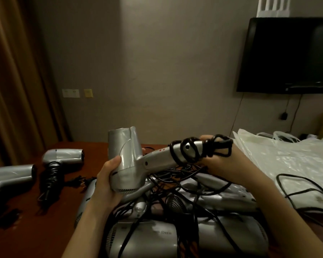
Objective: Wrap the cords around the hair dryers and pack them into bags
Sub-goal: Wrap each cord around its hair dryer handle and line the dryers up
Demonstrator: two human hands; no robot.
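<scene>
One silver hair dryer held above table: barrel gripped by left hand, handle end with coiled black cord clasped by right hand. Two wrapped dryers laid left. Several unwrapped dryers piled below, count unclear. Plastic bags stacked right.

A single head-worn, wide-angle camera is looking forward and slightly down from the person's own eye line. It is sitting close over the left hand and right hand, both forearms reaching in from the bottom edge. It is facing across the dark table toward the far wall, taking in a curtain at left and a wall-mounted television at upper right. No second view is sharing the scene.
</scene>
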